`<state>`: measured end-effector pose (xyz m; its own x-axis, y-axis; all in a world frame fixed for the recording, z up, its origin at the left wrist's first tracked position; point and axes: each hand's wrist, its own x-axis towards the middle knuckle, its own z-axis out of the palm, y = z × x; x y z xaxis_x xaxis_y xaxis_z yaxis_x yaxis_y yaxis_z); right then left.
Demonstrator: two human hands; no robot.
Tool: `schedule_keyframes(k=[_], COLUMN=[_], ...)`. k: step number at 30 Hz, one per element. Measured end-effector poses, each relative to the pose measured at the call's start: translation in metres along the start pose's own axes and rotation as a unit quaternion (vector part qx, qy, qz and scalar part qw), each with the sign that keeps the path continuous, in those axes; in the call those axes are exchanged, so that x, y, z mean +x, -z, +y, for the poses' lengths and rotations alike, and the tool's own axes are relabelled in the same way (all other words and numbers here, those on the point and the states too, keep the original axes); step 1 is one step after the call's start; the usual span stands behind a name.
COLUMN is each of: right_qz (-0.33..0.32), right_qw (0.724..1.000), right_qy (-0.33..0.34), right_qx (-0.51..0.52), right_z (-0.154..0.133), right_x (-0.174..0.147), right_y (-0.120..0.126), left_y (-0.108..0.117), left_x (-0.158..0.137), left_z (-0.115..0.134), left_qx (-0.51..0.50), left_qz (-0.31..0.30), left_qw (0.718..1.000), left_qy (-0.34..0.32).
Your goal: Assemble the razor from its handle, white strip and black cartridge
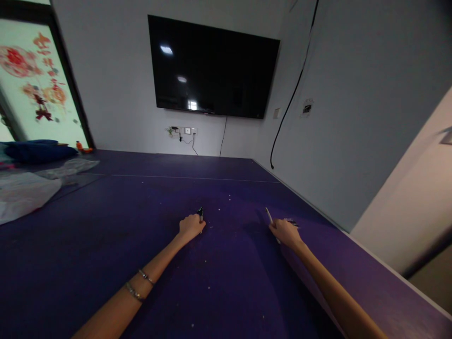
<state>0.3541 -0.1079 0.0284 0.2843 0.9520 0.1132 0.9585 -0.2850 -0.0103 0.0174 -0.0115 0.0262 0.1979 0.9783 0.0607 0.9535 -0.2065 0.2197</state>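
Observation:
My left hand (pixel 191 226) is closed around a small slim object (pixel 201 214) with a dark top and a paler shaft; its kind is too small to make out. My right hand (pixel 285 232) grips a thin white stick-like object (pixel 269 215) that slants up and left, its lower end showing below the fingers. Just beyond the right knuckles lies a small dark item (pixel 292 222), partly hidden by the hand. Both hands are low over the purple tabletop (pixel 226 263), apart from each other.
Small white specks dot the surface. At the left lie a clear plastic bag (pixel 72 167), a white bag (pixel 26 193), dark blue cloth (pixel 38 151) and an orange item (pixel 83 148). A television (pixel 215 68) hangs on the back wall; a black cable (pixel 289 101) dangles at the right.

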Motion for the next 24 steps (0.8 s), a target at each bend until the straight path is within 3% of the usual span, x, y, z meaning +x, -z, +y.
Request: schedule_keyframes(k=[8, 12, 17, 24], right_qz=[0.021, 0.018, 0.019, -0.006], right_qw=[0.997, 0.994, 0.989, 0.989], right_qy=[0.050, 0.078, 0.103, 0.101], right_qx=[0.048, 0.077, 0.105, 0.110], right_z=[-0.122, -0.167, -0.195, -0.209], right_x=[-0.005, -0.004, -0.003, -0.003], right_y=[0.005, 0.004, -0.002, 0.001], left_y=[-0.001, -0.002, -0.003, -0.001], left_x=[-0.001, -0.002, -0.001, 0.000], left_z=[0.001, 0.002, 0.002, -0.001], left_qx=[-0.007, -0.007, -0.002, -0.001], left_qz=[-0.002, -0.005, -0.009, -0.012], left_qw=[1.000, 1.000, 1.000, 1.000], left_qy=[-0.008, -0.008, -0.012, -0.021])
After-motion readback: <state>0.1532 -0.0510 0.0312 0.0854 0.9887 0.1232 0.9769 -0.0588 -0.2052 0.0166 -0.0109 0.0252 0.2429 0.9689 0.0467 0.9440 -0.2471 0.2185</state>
